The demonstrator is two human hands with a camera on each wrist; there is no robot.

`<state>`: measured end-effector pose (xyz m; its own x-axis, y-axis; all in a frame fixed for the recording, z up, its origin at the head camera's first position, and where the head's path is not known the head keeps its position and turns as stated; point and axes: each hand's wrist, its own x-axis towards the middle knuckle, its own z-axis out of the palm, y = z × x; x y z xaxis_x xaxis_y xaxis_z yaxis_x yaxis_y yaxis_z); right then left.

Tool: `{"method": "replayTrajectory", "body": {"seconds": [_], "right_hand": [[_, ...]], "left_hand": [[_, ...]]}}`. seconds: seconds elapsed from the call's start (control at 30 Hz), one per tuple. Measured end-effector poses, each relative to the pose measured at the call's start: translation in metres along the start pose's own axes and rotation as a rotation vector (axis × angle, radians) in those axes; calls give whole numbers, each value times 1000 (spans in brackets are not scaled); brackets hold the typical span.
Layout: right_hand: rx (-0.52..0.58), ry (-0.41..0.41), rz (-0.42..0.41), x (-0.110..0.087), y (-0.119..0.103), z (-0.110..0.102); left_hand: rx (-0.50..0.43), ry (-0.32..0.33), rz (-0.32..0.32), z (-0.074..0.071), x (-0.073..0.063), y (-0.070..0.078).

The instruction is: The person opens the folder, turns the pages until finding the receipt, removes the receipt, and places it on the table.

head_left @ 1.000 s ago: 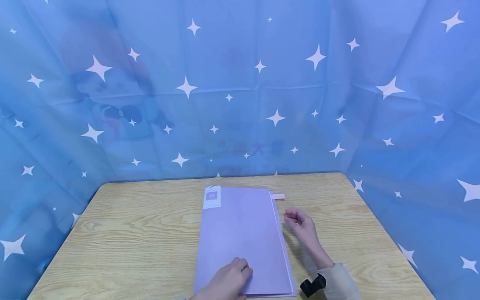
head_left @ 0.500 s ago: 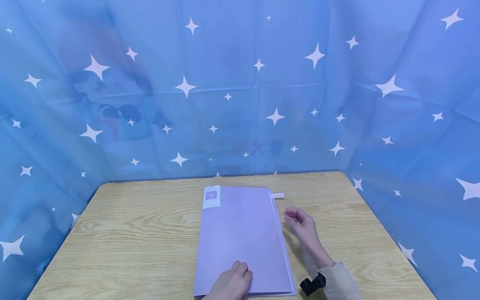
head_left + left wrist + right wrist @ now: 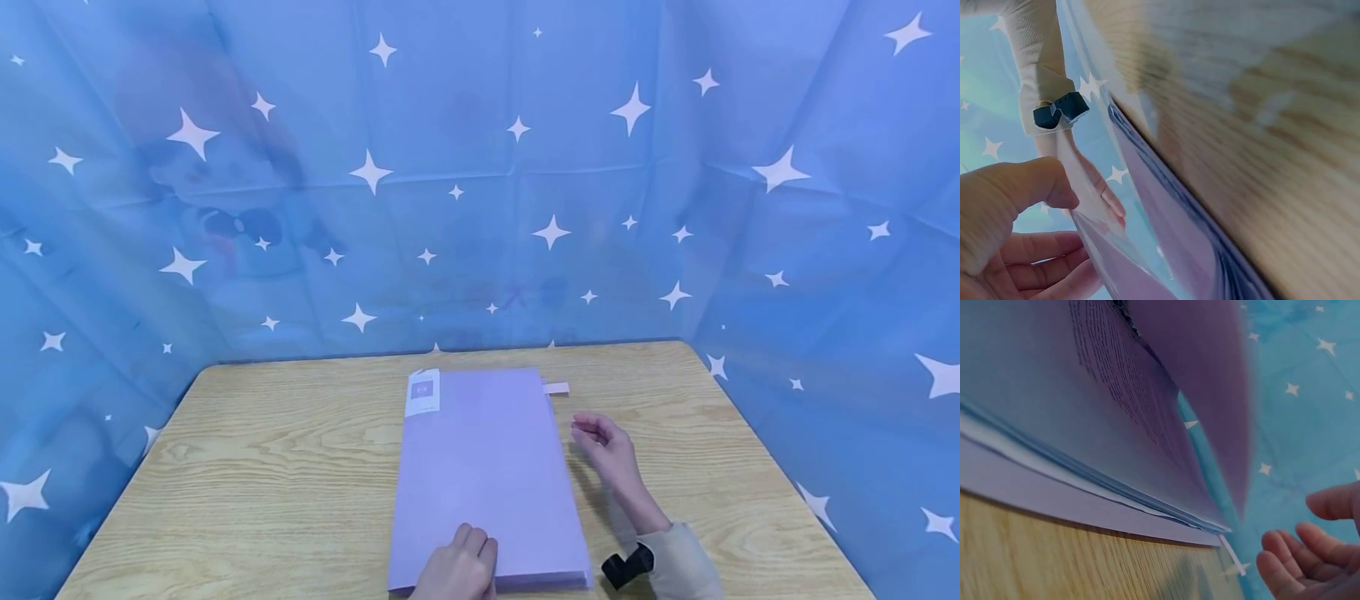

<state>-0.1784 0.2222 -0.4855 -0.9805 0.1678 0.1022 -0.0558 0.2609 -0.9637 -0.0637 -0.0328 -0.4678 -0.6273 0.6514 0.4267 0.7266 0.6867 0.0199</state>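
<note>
A purple document folder (image 3: 480, 467) lies on the wooden table, a white label (image 3: 423, 392) in its far left corner. At the near edge my left hand (image 3: 459, 567) pinches the front cover (image 3: 1113, 262) between thumb and fingers. The left wrist view shows this cover standing apart from the pages beneath. Beside the right edge my right hand (image 3: 611, 450) hovers with loosely bent fingers, holding nothing. From the right wrist, the raised cover shows above a sheet with printed text (image 3: 1110, 375). A pale strip (image 3: 557, 388) sticks out at the folder's far right.
The wooden table (image 3: 285, 467) extends to both sides of the folder. Blue cloth (image 3: 465, 225) with white stars hangs behind the table and along its sides. A black wrist device (image 3: 628, 568) sits at the right sleeve cuff.
The front cover has risen along its near and right edges, with my left hand pinching it. The left hand has shifted slightly; the right hand has stayed nearly still.
</note>
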Motion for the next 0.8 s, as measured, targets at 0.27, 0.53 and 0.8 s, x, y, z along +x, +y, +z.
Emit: {"method": "replayTrajectory", "body": {"seconds": [0.27, 0.53, 0.8], "right_hand": [[1, -6, -7, 2, 1, 0], [0, 0, 6, 5, 2, 3], [-19, -21, 16, 4, 1, 4]], "left_hand": [[38, 197, -20, -6, -5, 1], [28, 527, -88, -1, -6, -2], [-35, 713, -157, -4, -8, -12]]}}
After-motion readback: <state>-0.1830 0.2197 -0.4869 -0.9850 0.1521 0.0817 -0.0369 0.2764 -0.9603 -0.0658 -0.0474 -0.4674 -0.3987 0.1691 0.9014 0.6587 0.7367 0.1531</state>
